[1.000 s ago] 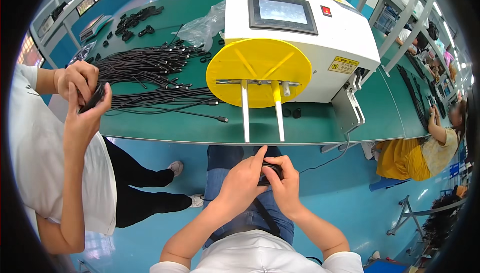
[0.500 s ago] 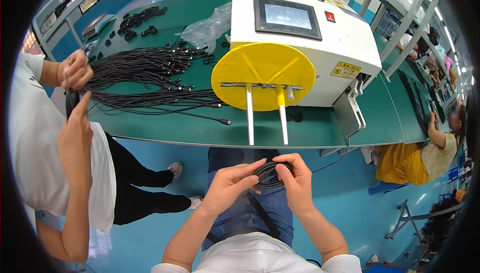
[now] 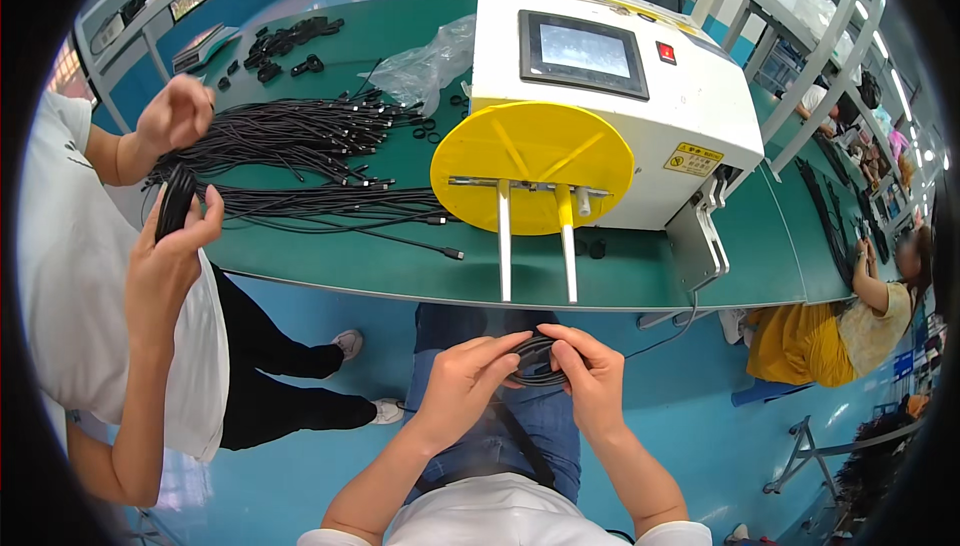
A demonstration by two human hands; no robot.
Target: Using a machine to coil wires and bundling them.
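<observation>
Over my lap, in front of the table edge, I hold a coiled black cable [image 3: 537, 360] between both hands. My left hand [image 3: 465, 378] pinches the left side of the coil between thumb and fingers. On the other side, my right hand [image 3: 592, 374] grips the coil, its index finger along the top. Beyond them stands a white winding machine [image 3: 655, 141] with a small screen. Its round yellow disc [image 3: 470, 161] carries two prongs that point toward me, with no cable around them.
The green table [image 3: 370, 271] holds a long pile of black cables [image 3: 290, 136], small black parts [image 3: 285, 39] and a clear plastic bag [image 3: 425, 71]. At my left a co-worker's hand [image 3: 165, 266] holds another black coil. Another person [image 3: 865, 331] sits far right.
My hands and the coil are slightly lower, and my right index finger now reaches across the coil's top. The co-worker's upper hand has come away from their coil.
</observation>
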